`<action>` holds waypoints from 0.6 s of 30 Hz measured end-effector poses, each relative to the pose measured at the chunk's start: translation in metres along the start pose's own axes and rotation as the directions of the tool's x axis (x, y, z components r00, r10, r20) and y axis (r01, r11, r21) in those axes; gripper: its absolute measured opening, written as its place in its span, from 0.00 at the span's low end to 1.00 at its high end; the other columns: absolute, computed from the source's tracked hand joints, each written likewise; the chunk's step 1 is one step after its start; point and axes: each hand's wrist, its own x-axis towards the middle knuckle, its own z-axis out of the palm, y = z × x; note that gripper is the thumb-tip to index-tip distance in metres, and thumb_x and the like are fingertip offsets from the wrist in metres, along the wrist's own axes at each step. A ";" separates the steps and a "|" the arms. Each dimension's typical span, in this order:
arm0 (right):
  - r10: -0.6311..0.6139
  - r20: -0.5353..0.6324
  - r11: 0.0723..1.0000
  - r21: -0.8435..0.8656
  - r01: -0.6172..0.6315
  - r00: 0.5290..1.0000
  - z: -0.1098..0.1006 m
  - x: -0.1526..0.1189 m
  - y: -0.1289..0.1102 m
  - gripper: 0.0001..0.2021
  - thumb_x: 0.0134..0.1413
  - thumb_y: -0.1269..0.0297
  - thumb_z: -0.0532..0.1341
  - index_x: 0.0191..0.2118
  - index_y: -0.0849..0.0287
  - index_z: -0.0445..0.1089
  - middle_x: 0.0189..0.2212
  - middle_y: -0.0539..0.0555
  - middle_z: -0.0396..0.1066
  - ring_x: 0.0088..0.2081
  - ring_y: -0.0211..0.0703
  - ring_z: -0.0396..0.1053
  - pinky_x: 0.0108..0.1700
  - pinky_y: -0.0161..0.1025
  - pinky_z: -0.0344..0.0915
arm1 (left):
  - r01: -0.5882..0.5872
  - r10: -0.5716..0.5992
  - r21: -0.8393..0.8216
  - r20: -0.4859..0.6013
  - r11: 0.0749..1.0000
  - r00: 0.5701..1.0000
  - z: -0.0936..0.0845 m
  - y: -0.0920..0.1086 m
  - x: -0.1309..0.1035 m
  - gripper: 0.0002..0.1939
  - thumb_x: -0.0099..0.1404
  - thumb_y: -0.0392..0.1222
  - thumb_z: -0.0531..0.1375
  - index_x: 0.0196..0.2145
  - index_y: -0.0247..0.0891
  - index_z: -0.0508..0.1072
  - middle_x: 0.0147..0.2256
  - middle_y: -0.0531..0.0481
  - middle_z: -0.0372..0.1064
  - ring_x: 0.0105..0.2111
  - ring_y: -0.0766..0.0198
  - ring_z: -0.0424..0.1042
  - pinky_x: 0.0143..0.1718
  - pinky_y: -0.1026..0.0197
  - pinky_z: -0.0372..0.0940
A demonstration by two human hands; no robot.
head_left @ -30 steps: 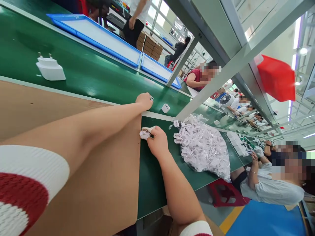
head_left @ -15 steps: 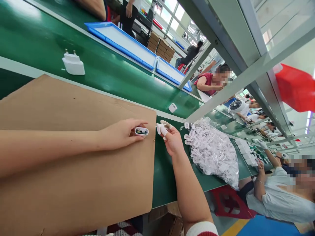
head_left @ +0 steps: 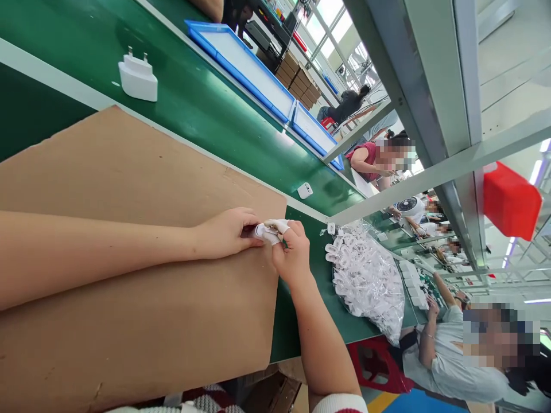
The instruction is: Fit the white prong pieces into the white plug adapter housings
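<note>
My left hand [head_left: 228, 232] grips a small white charger housing [head_left: 259, 231] over the edge of a brown cardboard sheet [head_left: 129, 172]. My right hand [head_left: 293, 252], with white finger cots on its fingertips, presses a small white plug part [head_left: 272, 232] against the open end of that housing. The two hands touch, and the fingers mostly hide both pieces. To the right, on the green table, lies a clear bag of white plug parts [head_left: 365, 275].
A finished white charger [head_left: 138, 77] and a small white housing [head_left: 305, 190] lie on the green conveyor belt [head_left: 193, 103]. Blue trays [head_left: 245, 63] sit beyond it. A grey frame post [head_left: 408, 183] and a red bin [head_left: 510, 201] are overhead. Co-workers sit along the line at right.
My left hand drew back from the belt with a housing onto the cardboard. My right hand brought its plug part against it, and the hands now meet.
</note>
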 end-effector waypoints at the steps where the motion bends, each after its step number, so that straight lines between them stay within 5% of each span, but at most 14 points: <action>1: -0.010 0.007 1.000 0.010 0.010 1.000 0.000 0.001 0.001 0.21 0.58 0.79 0.57 0.50 0.52 0.79 0.44 0.55 0.79 0.47 0.49 0.72 0.50 0.45 0.72 | 0.001 -0.001 0.007 0.006 1.000 1.000 0.000 0.001 0.000 0.22 0.63 0.61 0.59 0.35 0.40 0.79 0.36 0.45 0.72 0.37 0.53 0.72 0.38 0.55 0.67; 6: -0.015 -0.034 0.997 0.080 0.017 0.999 0.001 0.004 0.003 0.14 0.65 0.72 0.58 0.48 0.53 0.79 0.41 0.55 0.79 0.45 0.48 0.73 0.47 0.44 0.73 | 0.016 -0.017 0.029 0.028 0.999 0.999 -0.002 0.002 0.000 0.21 0.64 0.61 0.58 0.33 0.39 0.78 0.35 0.45 0.70 0.35 0.55 0.71 0.37 0.55 0.66; 18: -0.046 0.051 0.999 0.020 0.045 0.998 -0.001 0.011 0.006 0.16 0.57 0.78 0.58 0.44 0.54 0.79 0.39 0.54 0.79 0.42 0.47 0.72 0.46 0.43 0.71 | 0.003 -0.003 0.034 0.000 0.999 1.000 -0.002 0.003 0.000 0.21 0.62 0.61 0.59 0.30 0.39 0.76 0.32 0.45 0.69 0.33 0.55 0.70 0.35 0.56 0.64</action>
